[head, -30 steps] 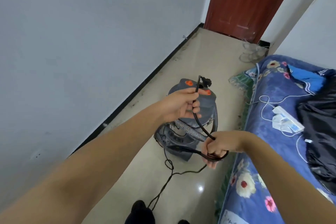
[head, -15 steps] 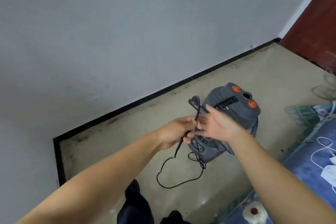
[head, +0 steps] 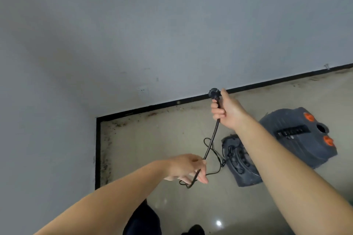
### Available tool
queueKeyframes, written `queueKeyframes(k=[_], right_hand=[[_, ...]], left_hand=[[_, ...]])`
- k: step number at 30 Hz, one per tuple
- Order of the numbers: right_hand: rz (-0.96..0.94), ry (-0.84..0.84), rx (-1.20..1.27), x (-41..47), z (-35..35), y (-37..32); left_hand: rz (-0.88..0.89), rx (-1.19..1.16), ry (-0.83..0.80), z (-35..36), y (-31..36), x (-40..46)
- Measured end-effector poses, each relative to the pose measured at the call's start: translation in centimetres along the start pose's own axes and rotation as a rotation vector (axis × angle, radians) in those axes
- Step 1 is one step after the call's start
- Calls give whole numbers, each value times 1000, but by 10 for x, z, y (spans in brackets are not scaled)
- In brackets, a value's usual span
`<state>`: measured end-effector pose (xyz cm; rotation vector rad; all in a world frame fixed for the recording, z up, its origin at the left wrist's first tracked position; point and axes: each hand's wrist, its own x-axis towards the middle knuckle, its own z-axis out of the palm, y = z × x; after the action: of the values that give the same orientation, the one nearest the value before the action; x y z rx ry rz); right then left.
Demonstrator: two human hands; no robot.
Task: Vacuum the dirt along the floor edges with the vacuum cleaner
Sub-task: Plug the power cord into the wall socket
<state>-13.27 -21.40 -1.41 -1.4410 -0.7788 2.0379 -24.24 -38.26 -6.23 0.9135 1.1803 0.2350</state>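
The right hand (head: 226, 109) grips the power cord (head: 213, 139) just below its plug (head: 214, 93), which is raised in front of the black skirting (head: 152, 106); the left hand (head: 186, 168) holds the same cord lower down, fingers loosely curled round it, with a slack loop hanging under the palm. The vacuum cleaner (head: 294, 137) stands on the floor (head: 152, 143) to the right, near the far wall (head: 172, 34), and dark dirt lies along the floor edges at the far and left skirting. Probable faults from this position: the slack cord lying in coils between the hands and the machine may kink or catch on the base when the cord is drawn out; a pull on the plug end against a snagged coil could tip or drag the unit; a coil left on the floor is a trip hazard near the person's feet — judged from the loops visible beside the base. A pale mark on the wall above the skirting may be a socket (head: 142, 89), but it is too faint to confirm. The hose and nozzle are not identifiable; the right forearm covers part of the base, and the plug pins cannot be made out.
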Motion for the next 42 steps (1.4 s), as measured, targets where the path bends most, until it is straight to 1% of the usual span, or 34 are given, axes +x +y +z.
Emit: queueKeyframes(k=[2, 5, 7, 9, 11, 14, 16, 18, 22, 26, 29, 33, 35, 39, 41, 42], right_hand=[[32, -70, -48, 14, 27, 2], [48, -144, -67, 39, 72, 3], [73, -202, -59, 57, 101, 5], [100, -236, -91, 74, 126, 11], [100, -240, -135, 89, 146, 20], [25, -234, -238, 116, 169, 28], [1, -257, -260, 136, 183, 25], [14, -269, -238, 160, 196, 19], [31, -288, -182, 228, 213, 21], [36, -261, -213, 326, 211, 60], [11, -248, -264, 403, 203, 106], [-12, -267, -284, 498, 196, 176], [-24, -282, -289, 536, 191, 210], [-94, -334, -350, 609, 181, 267], [-132, -337, -410, 640, 181, 286], [-149, -335, -447, 652, 182, 293]], left_hand=[[-16, 23, -42, -20, -12, -1], [16, 127, 64, -61, -35, 1], [6, 153, 145, -94, -46, 1], [-12, 125, 210, -124, -56, 1], [-10, 107, 242, -149, -65, 4], [6, 78, 278, -183, -70, 16], [10, 22, 316, -204, -69, 27], [2, -27, 376, -225, -70, 42], [2, 11, 515, -281, -80, 95], [-10, 136, 569, -337, -129, 171], [-19, 204, 532, -372, -180, 236], [9, 240, 393, -421, -243, 313], [1, 261, 286, -437, -272, 346], [-3, 185, -17, -460, -319, 408], [20, 229, -104, -475, -336, 432], [19, 237, -111, -483, -343, 440]])
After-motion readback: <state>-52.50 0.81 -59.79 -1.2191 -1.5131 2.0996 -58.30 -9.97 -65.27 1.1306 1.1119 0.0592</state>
